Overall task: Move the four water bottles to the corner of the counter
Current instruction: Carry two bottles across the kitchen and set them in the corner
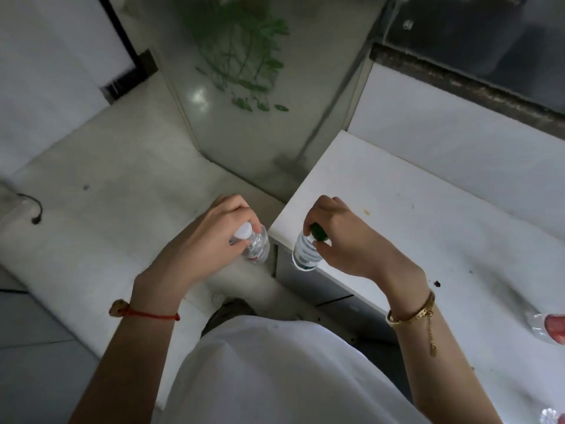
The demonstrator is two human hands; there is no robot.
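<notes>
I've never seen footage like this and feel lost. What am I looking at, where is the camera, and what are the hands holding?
There is no machine here. One wide-angle camera sits on a person's head and looks down, so you see their own arms and white shirt. The left hand grips a white-capped bottle by its top. The right hand grips a green-capped bottle at the near corner of the white counter. Two more bottles show on the counter at the right edge: a red-labelled bottle and a cut-off bottle. I cannot tell whether the held bottles rest on anything.
</notes>
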